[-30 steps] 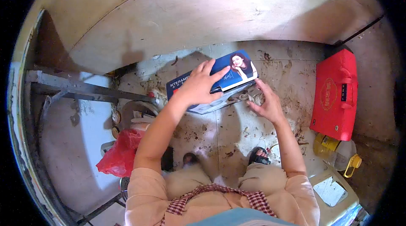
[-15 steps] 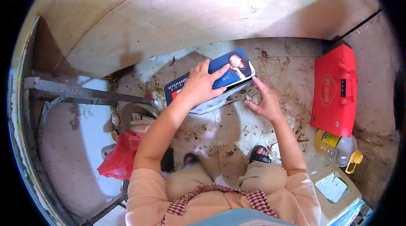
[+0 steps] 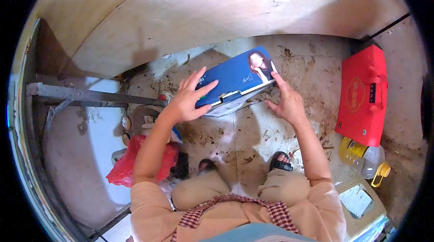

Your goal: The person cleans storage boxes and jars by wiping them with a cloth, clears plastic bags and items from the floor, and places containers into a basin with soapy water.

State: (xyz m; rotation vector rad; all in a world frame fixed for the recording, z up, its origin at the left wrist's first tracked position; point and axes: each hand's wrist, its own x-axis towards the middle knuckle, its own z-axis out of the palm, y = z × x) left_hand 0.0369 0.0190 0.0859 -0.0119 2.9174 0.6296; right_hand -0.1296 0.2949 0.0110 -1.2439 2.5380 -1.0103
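Fingers spread wide, a left hand [image 3: 184, 102] lies across the left end of a blue box [image 3: 235, 72], its thumb along the near edge, while a right hand [image 3: 289, 102] reaches the box's near right corner with a fingertip. Right thumb and forefinger stand well apart, nothing visible between them; whether either hand bears the box's weight, the view cannot tell. Tilted, its right end farther from the wearer, the box spans the space between the two hands, its printed portrait just beyond the right fingertips and its pale side facing the wearer. Below the left hand, a red plastic bag [image 3: 122, 168] shows around the left forearm. To the right of the right hand, well apart from it, are a red case [image 3: 361, 95] and, just nearer the wearer, a clear bottle [image 3: 361, 155] with a yellow cap. Stained floor [image 3: 244, 140] shows beneath both hands; a pale panel [image 3: 235, 9] rises beyond them.
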